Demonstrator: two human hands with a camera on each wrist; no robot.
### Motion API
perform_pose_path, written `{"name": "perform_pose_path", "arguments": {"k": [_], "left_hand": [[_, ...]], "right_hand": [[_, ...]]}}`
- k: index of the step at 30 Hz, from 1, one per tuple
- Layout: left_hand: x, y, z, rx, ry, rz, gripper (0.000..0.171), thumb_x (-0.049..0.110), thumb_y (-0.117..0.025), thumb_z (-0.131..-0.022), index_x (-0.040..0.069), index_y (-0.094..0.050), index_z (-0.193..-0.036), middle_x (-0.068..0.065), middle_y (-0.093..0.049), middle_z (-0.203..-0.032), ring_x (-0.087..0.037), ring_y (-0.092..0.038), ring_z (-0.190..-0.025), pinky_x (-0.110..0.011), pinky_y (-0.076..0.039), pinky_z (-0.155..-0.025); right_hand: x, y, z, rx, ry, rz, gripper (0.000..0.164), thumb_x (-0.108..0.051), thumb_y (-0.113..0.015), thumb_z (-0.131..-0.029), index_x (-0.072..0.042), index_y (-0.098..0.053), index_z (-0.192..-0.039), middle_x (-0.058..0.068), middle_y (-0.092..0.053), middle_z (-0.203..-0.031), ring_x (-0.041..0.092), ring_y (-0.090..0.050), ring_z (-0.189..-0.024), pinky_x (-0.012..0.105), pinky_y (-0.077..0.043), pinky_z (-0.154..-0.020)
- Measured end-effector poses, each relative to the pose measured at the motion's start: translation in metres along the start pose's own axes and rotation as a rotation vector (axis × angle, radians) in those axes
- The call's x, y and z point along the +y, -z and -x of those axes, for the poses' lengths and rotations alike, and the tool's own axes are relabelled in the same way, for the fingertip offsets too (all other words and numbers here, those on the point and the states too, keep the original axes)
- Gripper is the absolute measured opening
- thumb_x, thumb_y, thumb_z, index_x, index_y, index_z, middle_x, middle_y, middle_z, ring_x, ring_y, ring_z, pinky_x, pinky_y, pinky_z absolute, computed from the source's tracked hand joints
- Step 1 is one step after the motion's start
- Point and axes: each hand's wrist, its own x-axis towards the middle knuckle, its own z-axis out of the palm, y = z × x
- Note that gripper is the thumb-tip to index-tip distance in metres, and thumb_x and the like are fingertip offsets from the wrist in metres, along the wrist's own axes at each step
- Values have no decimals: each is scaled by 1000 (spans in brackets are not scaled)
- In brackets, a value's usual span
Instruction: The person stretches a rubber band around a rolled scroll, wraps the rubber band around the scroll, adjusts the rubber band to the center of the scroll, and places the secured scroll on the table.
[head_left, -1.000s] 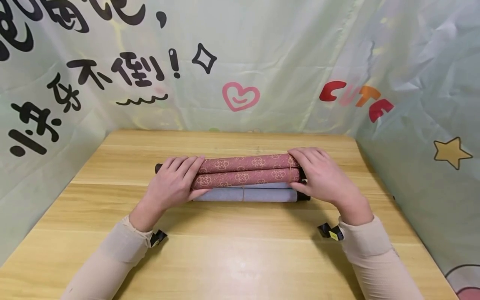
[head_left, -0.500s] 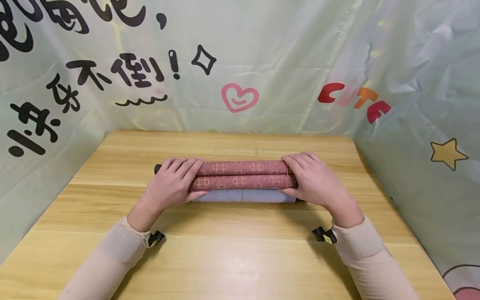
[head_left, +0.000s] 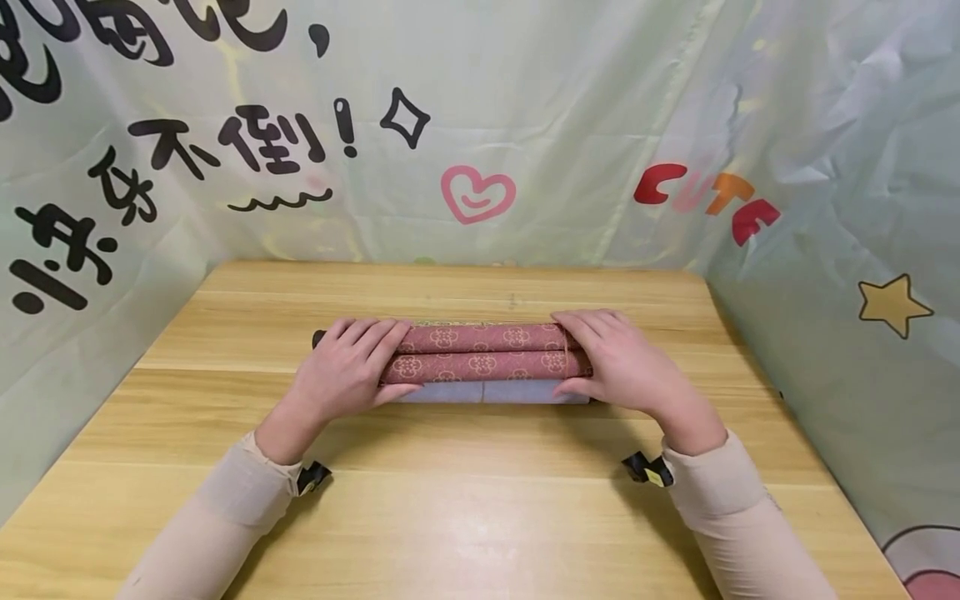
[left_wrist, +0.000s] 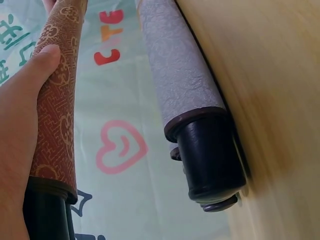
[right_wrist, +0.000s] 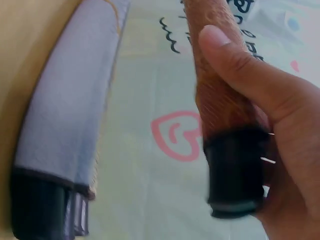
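Note:
A pair of dark red scrolls (head_left: 480, 365), patterned with gold flowers, lies side by side between both hands. My left hand (head_left: 341, 367) grips their left end, thumb (left_wrist: 45, 62) along the near side. The right hand (head_left: 630, 364) holds the other end, where a thin cord (head_left: 566, 354) crosses the rolls. Below them is a pale blue-grey scroll (head_left: 450, 392), partly covered, with a cord round its middle. Both wrist views show a gap between the held red scroll (right_wrist: 220, 102) and the blue-grey scroll (left_wrist: 185, 65), whose black end knob (left_wrist: 210, 155) is near the wooden surface.
A wooden table (head_left: 480, 500) spreads around the scrolls. Printed cloth walls (head_left: 570, 100) stand behind and at both sides. A thin yellowish patterned strip (head_left: 480, 322) shows just behind the red scrolls. Small black devices sit at both wrists.
The right end of the red scrolls has come down and a little left with the right hand, so they now lie level. The left hand has barely moved.

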Motion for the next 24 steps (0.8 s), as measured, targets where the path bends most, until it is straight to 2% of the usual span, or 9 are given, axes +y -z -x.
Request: {"name": "perform_pose_path", "arguments": {"k": [5,8,18,24], "left_hand": [[-1,3,1,-3,11,-7,81,68,-41,-92,-2,-59,-128,-17,-67,-107,-35,-63,-90,-50,-48,-75],[-2,2,1,18,8,0,80,67,-43,-92,-2,-59,-128,-17,-67,-106,-36,-63,-89,-50,-48,-74],[-2,0,0,53,-4,23,79,66,-43,-92,-3,-60,-126,-18,-67,-108,-36,-63,-88,-51,-49,-73],[2,-4,0,67,-38,2,79,66,-43,-92,-3,-62,-125,-17,-68,-108,-35,-65,-89,-50,-51,-72]], "right_hand": [[8,5,4,-17,-43,6,87,-47,-83,-74,0,-47,-138,18,-59,-125,36,-55,-115,54,-39,-98],[9,5,5,-4,-36,9,81,-44,-81,-75,-1,-49,-136,17,-59,-124,35,-55,-114,53,-39,-98],[1,0,0,92,83,76,80,-43,-81,-71,3,-52,-129,17,-60,-118,33,-56,-110,52,-40,-97],[-13,-8,-6,101,157,94,82,-46,-82,-73,5,-53,-129,16,-62,-119,33,-58,-109,49,-42,-99]]}}
